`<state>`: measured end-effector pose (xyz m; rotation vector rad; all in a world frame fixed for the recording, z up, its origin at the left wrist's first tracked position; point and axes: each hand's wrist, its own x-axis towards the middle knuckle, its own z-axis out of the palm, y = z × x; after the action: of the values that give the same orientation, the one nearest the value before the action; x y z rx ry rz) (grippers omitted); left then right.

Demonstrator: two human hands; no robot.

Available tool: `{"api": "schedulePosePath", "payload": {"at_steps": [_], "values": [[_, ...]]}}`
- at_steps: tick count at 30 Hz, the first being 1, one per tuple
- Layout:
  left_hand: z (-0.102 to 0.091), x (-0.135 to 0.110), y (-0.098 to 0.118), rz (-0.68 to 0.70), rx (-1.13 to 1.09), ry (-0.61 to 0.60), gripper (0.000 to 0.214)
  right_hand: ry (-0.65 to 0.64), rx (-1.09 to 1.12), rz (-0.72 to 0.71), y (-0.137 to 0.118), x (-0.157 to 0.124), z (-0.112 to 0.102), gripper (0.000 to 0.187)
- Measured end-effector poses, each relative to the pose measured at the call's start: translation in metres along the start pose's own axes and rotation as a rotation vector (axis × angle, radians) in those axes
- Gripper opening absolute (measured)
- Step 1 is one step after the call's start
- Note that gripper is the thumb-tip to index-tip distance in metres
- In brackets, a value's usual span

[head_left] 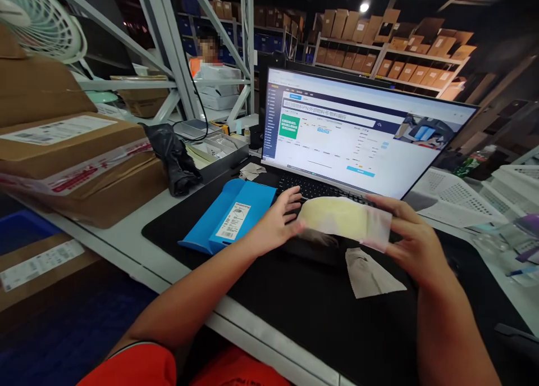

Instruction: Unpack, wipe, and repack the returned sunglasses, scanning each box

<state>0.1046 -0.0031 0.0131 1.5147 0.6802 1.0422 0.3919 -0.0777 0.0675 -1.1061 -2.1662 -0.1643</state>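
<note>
My right hand (415, 237) grips the right end of a pale yellow, curved-topped item in a whitish translucent wrapper (334, 216). The item hangs above the black desk mat, its kind unclear and its edges blurred by motion. At its left end is my left hand (275, 220), fingers spread and thumb tip at the wrapper's edge; whether they touch I cannot tell. A flat blue carton (240, 212) with a white printed label lies on the mat left of that hand. Below the item, a crumpled beige paper piece (370, 275) rests on the mat (303, 313).
A monitor (337, 133) and a keyboard (303, 186) stand behind my hands. Brown cardboard boxes (76, 161) and a black plastic bag (174, 158) are at left. White perforated baskets (455, 198) sit at right. Beyond the metal frame, a person in orange (195, 66) is visible.
</note>
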Motion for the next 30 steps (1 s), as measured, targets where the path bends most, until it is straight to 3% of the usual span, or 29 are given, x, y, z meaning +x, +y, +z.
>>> {"api": "schedulePosePath", "payload": {"at_steps": [3, 6, 12, 19, 26, 28, 30], "values": [[0.002, 0.004, 0.002, -0.2, -0.304, 0.072, 0.084, 0.032, 0.035, 0.027, 0.004, -0.001, 0.001, 0.039], [0.004, 0.006, 0.004, -0.258, -0.393, 0.14, 0.065, 0.045, 0.077, 0.031, -0.001, 0.002, 0.013, 0.043], [0.001, 0.009, 0.005, -0.17, -0.369, 0.335, 0.053, 0.12, 0.075, 0.032, -0.012, 0.006, 0.035, 0.043], [0.0, 0.008, 0.002, -0.102, -0.31, 0.467, 0.047, 0.095, 0.032, -0.022, -0.007, 0.006, 0.031, 0.037], [-0.021, 0.014, 0.009, 0.007, -0.234, 0.586, 0.039, 0.122, 0.046, 0.019, 0.006, 0.0, 0.004, 0.049], [-0.031, 0.013, 0.014, 0.098, -0.184, 0.678, 0.032, 0.156, -0.008, 0.073, 0.017, -0.005, -0.011, 0.05], [-0.038, 0.006, 0.019, 0.274, 0.008, 0.831, 0.025, 0.248, -0.097, 0.12, 0.028, -0.012, -0.026, 0.048]]}}
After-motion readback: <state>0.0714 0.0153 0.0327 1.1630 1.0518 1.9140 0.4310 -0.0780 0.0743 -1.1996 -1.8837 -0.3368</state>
